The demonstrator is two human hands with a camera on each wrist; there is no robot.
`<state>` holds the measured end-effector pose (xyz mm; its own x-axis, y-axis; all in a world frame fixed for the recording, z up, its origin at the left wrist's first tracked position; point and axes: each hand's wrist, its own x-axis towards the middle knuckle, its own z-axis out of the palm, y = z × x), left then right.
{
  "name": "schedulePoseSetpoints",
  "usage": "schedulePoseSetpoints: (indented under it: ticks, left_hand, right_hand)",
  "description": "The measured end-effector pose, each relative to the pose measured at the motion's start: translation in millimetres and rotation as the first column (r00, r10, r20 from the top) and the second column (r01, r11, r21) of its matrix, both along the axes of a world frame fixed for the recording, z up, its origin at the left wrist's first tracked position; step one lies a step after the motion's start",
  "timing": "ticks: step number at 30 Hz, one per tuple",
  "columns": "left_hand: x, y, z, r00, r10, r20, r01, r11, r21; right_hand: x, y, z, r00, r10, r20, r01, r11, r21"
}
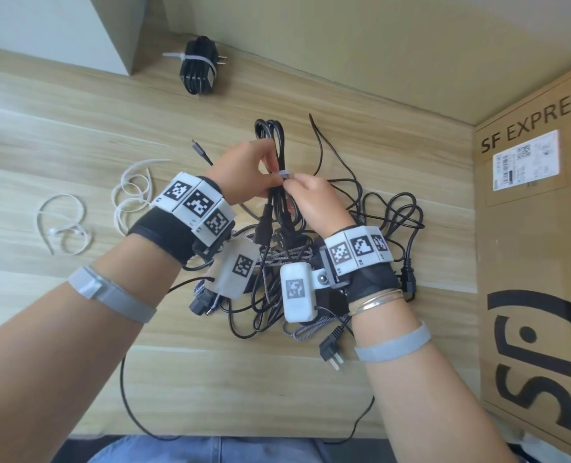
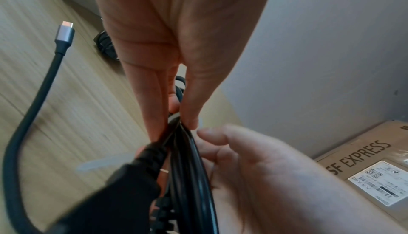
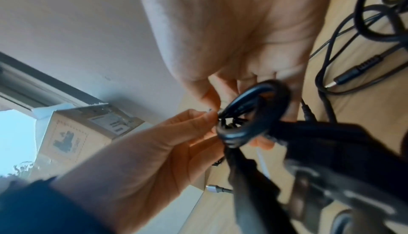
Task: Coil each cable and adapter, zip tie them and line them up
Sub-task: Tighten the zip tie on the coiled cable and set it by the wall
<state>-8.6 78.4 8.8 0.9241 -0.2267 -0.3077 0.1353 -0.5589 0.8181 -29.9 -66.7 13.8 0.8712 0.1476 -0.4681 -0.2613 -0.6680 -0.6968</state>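
A black cable [image 1: 279, 142] folded into a long coil stands upright between my hands above the wooden desk [image 1: 77, 128]. A white zip tie [image 1: 284, 173] wraps its middle. My left hand [image 1: 270, 168] grips the coil at the tie from the left, thumb and fingers pinched on it [image 2: 178, 115]. My right hand [image 1: 289, 183] pinches the zip tie from the right, fingers curled behind the coil [image 3: 249, 115]. The tie's loose tail [image 2: 106, 162] sticks out to the left. A black adapter bundle [image 1: 199, 66], zip-tied, lies at the back of the desk.
A tangle of loose black and braided cables [image 1: 371, 228] with plugs lies under and right of my hands. Spare white zip ties [image 1: 134, 192] lie to the left. A USB-C plug [image 2: 66, 28] juts up beside my left hand. A cardboard box [image 1: 528, 262] stands on the right.
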Motion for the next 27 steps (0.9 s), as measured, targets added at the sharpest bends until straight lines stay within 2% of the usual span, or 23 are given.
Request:
schedulePoseSetpoints:
  ticks: [4, 8, 10, 12, 16, 19, 23, 27]
  left_hand:
    - [-3.2, 2.7, -3.1, 0.998, -0.052, -0.029, 0.05, 0.995, -0.082]
    - [-7.1, 7.3, -10.4, 0.999, -0.05, 0.011, 0.051, 0.984, -0.171]
    - [-9.1, 9.4, -17.3, 0.996, -0.067, 0.057, 0.073, 0.991, -0.109]
    - [-10.9, 9.8, -26.0, 0.987, -0.153, 0.059, 0.156, 0.986, -0.061]
    - [-15.9, 6.7, -34.3, 0.96, -0.279, -0.009, 0.274, 0.949, -0.156]
    - [-14.5, 6.3, -33.0, 0.957, -0.285, -0.061, 0.258, 0.926, -0.276]
    - [-10.5, 9.5, -31.7, 0.967, -0.233, -0.107, 0.163, 0.881, -0.445]
    - [-9.5, 6.8, -34.5, 0.97, -0.191, -0.15, 0.089, 0.853, -0.515]
  right_hand:
    - [-3.7, 0.2, -3.0, 0.998, -0.024, -0.064, 0.03, 0.995, 0.096]
    - [-5.9, -5.2, -8.5, 0.977, -0.169, -0.132, 0.192, 0.963, 0.189]
    - [-6.1, -8.0, -12.7, 0.95, -0.271, -0.154, 0.3, 0.929, 0.217]
    - [-6.5, -9.4, -12.9, 0.916, -0.35, -0.195, 0.394, 0.874, 0.283]
    - [-6.8, -9.7, -8.8, 0.877, -0.374, -0.301, 0.473, 0.779, 0.412]
    - [-7.3, -10.6, -11.3, 0.87, -0.372, -0.323, 0.485, 0.762, 0.429]
    - [-7.9, -12.3, -15.6, 0.848, -0.406, -0.342, 0.524, 0.742, 0.419]
    - [-9.8, -11.0, -19.8, 0.843, -0.41, -0.349, 0.531, 0.738, 0.416]
